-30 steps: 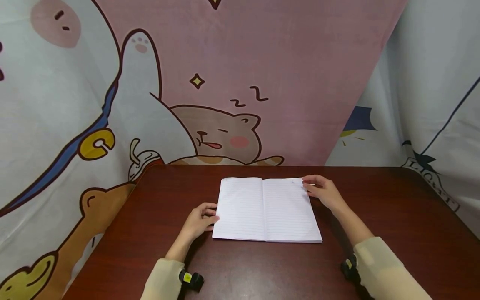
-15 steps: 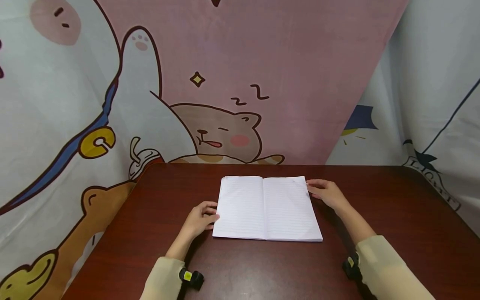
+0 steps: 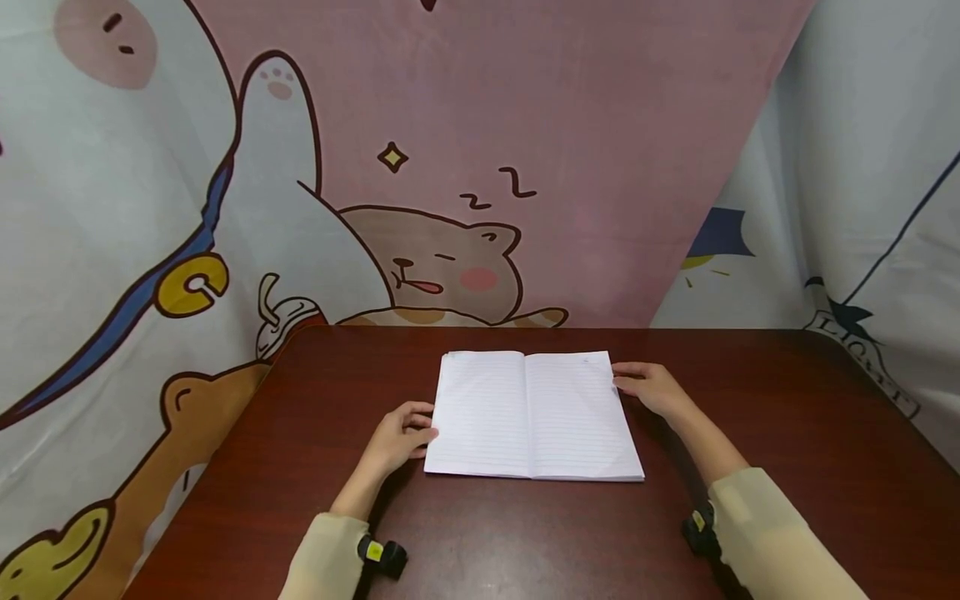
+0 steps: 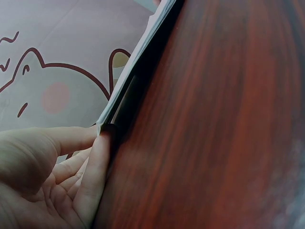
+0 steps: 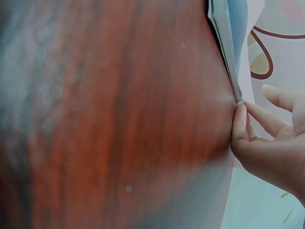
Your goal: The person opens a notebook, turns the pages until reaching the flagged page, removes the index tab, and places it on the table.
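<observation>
An open notebook (image 3: 480,417) with lined white pages lies flat on the dark red-brown table, its centre fold running away from me. At its left edge my left hand (image 3: 393,437) pinches the pages, the thumb over the margin. In the left wrist view, fingertips of the left hand (image 4: 57,167) meet on both sides of the notebook edge (image 4: 128,71). Near the upper right corner, my right hand (image 3: 656,390) grips the right edge. The right wrist view has the right hand (image 5: 269,133) pinching the edge of the notebook (image 5: 224,43) between fingertips, another finger raised apart.
The wooden table (image 3: 495,542) extends to both sides of the notebook. Behind it hangs a cartoon-printed cloth (image 3: 585,167) with a sleeping bear. Black wrist cameras (image 3: 384,557) sit at the cuffs of both cream sleeves (image 3: 772,533).
My right hand has shifted slightly right and down, its fingers leaving the page's top corner for the right edge. The left hand and the notebook stay in place.
</observation>
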Demonstrator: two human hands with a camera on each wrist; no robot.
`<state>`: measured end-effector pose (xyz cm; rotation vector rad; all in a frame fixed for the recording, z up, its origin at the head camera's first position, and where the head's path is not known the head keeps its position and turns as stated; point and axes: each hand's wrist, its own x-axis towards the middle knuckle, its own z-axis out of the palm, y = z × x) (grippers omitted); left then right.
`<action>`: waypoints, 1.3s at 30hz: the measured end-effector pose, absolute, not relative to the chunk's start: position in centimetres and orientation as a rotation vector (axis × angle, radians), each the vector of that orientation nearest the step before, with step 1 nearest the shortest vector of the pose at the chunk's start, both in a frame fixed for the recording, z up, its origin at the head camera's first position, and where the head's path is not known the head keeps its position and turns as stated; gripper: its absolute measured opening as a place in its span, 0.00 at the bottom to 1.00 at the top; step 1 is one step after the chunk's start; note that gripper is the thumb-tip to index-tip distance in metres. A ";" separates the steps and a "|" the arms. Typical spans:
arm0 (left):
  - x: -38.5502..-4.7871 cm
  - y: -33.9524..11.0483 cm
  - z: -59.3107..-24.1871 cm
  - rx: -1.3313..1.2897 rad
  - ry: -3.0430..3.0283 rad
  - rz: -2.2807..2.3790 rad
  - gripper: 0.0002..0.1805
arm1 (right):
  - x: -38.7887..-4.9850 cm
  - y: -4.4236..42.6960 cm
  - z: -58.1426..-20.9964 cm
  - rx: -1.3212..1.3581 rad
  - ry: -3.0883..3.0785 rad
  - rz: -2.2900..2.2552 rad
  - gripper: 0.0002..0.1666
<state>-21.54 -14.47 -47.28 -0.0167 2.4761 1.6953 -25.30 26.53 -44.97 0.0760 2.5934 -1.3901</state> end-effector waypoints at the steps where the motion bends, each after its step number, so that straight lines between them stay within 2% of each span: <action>1: -21.5 -14.5 -47.3 -0.016 2.476 1.697 0.19 | -25.3 26.5 -45.0 0.078 2.593 -1.391 0.29; 21: -21.3 -14.6 -47.0 -0.011 2.468 1.676 0.20 | -24.9 26.4 -44.6 0.037 2.603 -1.436 0.29; 31: -21.4 -14.6 -47.1 -0.017 2.469 1.684 0.20 | -25.0 26.3 -44.6 0.019 2.708 -1.496 0.25; 39: -21.4 -14.6 -47.1 -0.021 2.477 1.667 0.20 | -24.9 26.1 -44.8 -0.007 2.644 -1.662 0.25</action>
